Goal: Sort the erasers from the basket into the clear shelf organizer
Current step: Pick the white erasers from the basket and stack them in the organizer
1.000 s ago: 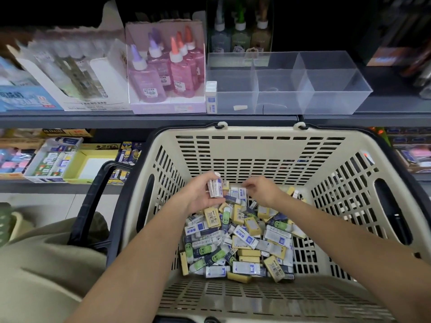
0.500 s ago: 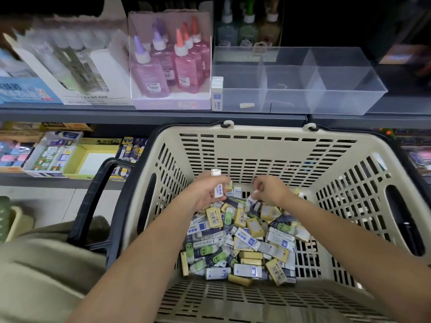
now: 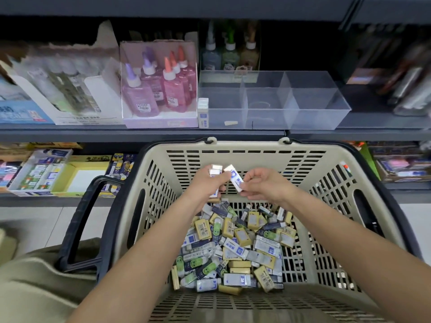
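Holding both hands over the far end of the basket (image 3: 245, 145), I see the left hand (image 3: 203, 187) with its fingers curled round a small stack of white erasers (image 3: 215, 170). The right hand (image 3: 263, 185) pinches one blue-and-white eraser (image 3: 234, 178) between thumb and fingertips, tilted, just beside that stack. My worry is the stack — the blocks look smooth and paper-sleeved, so adding another could let one slide out and fall into the pile of erasers (image 3: 233, 248) below. That pile mixes white, yellow and green-faced rectangular blocks, easy to confuse. The clear shelf organizer (image 3: 268, 101) sits on the far shelf — thin glossy plastic, three compartments. Its dividers are hard to see, so a hasty reach over the slotted beige rim could land erasers in the wrong one.
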Action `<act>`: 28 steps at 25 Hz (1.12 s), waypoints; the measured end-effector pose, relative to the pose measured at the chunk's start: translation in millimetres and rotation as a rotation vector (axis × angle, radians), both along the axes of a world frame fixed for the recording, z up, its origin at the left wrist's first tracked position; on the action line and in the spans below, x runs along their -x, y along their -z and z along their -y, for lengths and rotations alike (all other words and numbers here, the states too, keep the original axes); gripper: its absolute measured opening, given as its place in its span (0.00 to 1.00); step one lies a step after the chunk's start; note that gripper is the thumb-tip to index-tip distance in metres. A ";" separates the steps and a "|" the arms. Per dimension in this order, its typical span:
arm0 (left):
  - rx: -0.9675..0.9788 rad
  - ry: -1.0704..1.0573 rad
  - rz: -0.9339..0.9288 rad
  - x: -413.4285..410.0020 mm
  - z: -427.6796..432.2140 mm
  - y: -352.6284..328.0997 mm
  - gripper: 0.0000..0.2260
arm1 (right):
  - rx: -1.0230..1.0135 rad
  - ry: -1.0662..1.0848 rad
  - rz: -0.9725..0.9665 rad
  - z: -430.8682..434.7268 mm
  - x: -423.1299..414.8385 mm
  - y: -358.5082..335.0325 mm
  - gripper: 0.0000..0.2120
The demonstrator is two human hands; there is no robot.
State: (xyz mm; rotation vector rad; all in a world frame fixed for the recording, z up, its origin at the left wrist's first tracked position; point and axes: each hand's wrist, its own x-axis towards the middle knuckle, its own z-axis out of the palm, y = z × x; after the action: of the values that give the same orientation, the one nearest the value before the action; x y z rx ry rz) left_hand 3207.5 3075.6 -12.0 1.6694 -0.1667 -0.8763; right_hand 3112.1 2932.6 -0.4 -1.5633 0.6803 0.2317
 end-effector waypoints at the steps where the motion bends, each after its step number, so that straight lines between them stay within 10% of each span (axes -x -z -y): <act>1: -0.025 0.027 0.080 -0.9 -0.8 -4.3 0.04 | 0.110 -0.070 -0.001 -0.3 -2.1 -5.9 0.06; 6: -0.057 0.150 0.293 -9.1 -5.3 -37.4 0.05 | 0.304 -0.153 0.193 -2.3 -19.3 -44.4 0.04; 16: 0.219 -0.045 0.064 -59.9 -23.8 -107.2 0.06 | 0.374 0.042 0.441 18.1 -96.9 -122.8 0.10; 28: 0.263 -0.298 0.405 -102.1 -3.9 -75.7 0.08 | 0.838 -0.078 0.286 18.8 -187.4 -90.2 0.08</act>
State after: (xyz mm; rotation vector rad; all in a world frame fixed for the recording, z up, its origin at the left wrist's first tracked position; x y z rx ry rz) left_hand 3309.6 3079.5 63.8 1.5547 -0.2872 -0.2733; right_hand 3299.5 2913.9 89.8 -2.3642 0.5084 -0.2591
